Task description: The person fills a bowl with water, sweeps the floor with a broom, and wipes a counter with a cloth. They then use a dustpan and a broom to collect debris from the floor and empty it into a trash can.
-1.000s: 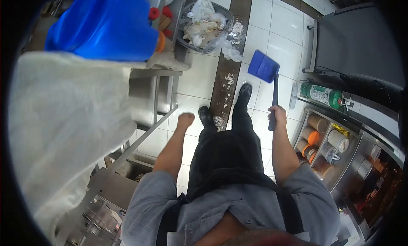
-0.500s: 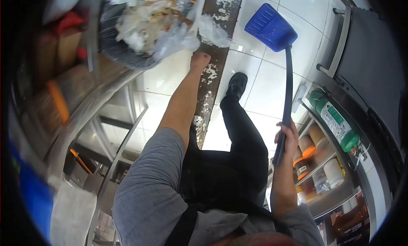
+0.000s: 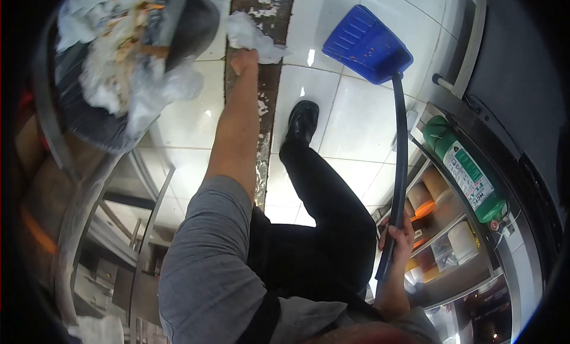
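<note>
My left hand (image 3: pixel 244 60) reaches forward with its fingers closed at the near edge of a crumpled translucent plastic bag (image 3: pixel 252 38). The bag lies over a worn brown strip in the tiled floor, and the fingertips are hidden. My right hand (image 3: pixel 399 236) is wrapped round the lower part of the long black handle of a blue dustpan (image 3: pixel 369 47). Small orange crumbs sit in the pan, which is out ahead above the white tiles. Left of my left hand stands a bin lined with a black bag (image 3: pixel 89 121), heaped with crumpled plastic and food scraps.
A green cylinder (image 3: pixel 466 169) with a printed label lies along the right counter. Below it, shelves hold jars with orange lids (image 3: pixel 424 210). Metal shelving (image 3: pixel 139 237) runs down the left side. My black shoe (image 3: pixel 303 121) is on the tiles (image 3: pixel 350 130).
The left hand has closed the gap to the plastic bag and now meets it. The bin has shifted left in view as the camera turned. The right hand keeps its hold on the handle.
</note>
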`<action>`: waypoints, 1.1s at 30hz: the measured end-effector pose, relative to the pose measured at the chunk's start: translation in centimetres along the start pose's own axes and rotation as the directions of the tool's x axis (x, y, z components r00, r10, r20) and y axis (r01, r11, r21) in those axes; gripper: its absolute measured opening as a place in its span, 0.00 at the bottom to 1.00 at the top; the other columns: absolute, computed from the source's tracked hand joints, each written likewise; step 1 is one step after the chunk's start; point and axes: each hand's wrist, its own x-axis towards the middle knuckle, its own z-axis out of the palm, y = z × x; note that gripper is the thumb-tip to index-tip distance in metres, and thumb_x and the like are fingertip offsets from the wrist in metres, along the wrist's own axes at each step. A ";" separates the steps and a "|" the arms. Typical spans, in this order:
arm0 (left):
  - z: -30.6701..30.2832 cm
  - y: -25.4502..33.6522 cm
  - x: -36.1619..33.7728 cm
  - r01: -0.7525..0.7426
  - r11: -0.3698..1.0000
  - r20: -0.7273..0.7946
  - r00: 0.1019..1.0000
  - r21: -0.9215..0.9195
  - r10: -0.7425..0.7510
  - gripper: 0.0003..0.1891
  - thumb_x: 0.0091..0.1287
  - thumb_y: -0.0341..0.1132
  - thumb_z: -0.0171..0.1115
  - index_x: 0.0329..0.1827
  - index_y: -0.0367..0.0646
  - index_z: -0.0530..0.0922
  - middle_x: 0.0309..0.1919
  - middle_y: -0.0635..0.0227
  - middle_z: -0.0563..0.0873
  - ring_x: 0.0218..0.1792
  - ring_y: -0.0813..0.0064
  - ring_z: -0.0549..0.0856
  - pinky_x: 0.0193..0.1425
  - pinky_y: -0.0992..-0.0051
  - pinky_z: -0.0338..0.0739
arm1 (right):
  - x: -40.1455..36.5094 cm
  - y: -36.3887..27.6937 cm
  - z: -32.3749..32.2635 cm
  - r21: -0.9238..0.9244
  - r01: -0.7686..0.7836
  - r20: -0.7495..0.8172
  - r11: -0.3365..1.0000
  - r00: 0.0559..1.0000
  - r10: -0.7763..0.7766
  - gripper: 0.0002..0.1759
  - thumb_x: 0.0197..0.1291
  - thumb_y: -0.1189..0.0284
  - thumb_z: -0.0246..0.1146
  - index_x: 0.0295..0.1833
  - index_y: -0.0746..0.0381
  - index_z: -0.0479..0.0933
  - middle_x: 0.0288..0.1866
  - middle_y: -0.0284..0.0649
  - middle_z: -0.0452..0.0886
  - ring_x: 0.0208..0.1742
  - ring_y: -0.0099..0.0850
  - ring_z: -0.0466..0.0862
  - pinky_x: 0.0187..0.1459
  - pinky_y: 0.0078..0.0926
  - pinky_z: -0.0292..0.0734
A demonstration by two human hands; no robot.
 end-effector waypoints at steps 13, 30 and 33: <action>-33.9 4.3 -28.5 -0.328 0.831 -0.196 0.944 -0.449 0.267 0.13 0.52 0.37 0.66 0.35 0.36 0.82 0.26 0.57 0.84 0.28 0.64 0.84 0.37 0.71 0.77 | -11.8 -7.8 -3.2 -0.006 -0.097 0.167 0.995 0.981 0.097 0.30 0.51 0.78 0.56 0.63 0.69 0.63 0.31 0.41 0.78 0.12 0.25 0.72 0.12 0.19 0.67; -45.0 -28.5 -61.0 0.049 0.999 0.614 0.788 0.005 -0.042 0.22 0.60 0.53 0.53 0.38 0.42 0.85 0.40 0.53 0.85 0.47 0.60 0.83 0.53 0.61 0.75 | -22.3 -8.5 -3.2 -0.631 0.397 0.526 0.666 0.850 -0.008 0.13 0.43 0.73 0.58 0.37 0.68 0.74 0.20 0.42 0.76 0.14 0.31 0.75 0.15 0.26 0.68; -34.8 -42.0 -69.2 -0.116 0.971 0.677 0.700 -0.209 0.229 0.26 0.63 0.52 0.47 0.53 0.42 0.78 0.53 0.53 0.80 0.56 0.53 0.77 0.58 0.52 0.71 | -25.7 -5.2 1.2 -0.713 0.544 0.633 0.443 0.771 0.072 0.15 0.46 0.70 0.56 0.37 0.71 0.75 0.25 0.47 0.81 0.22 0.34 0.79 0.27 0.29 0.72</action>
